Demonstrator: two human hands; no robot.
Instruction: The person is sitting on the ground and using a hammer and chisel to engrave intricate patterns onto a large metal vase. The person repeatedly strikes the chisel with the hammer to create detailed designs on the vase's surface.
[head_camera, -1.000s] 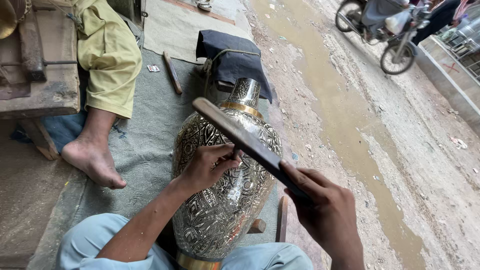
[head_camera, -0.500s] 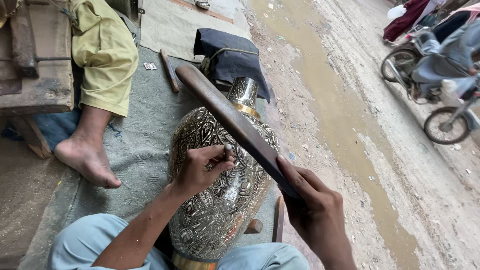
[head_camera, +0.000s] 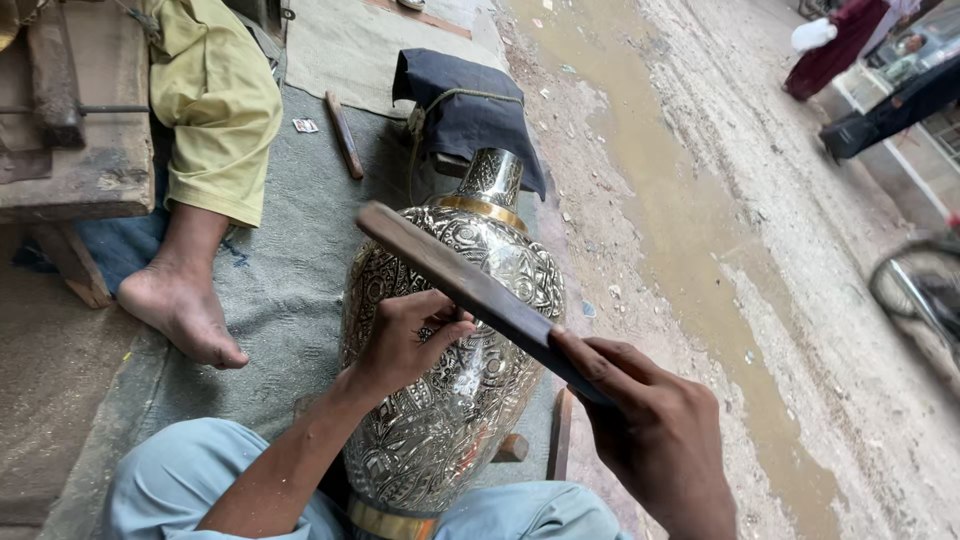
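Against the engraved vase (head_camera: 450, 400), left hand (head_camera: 400, 335) pinches a hidden tool; right hand (head_camera: 655, 440) grips a bat (head_camera: 470, 290).

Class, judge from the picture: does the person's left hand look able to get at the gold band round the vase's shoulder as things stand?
Probably yes. The left hand already rests on the vase just below the gold band, but the wooden stick in the right hand crosses above it and may get in the way.
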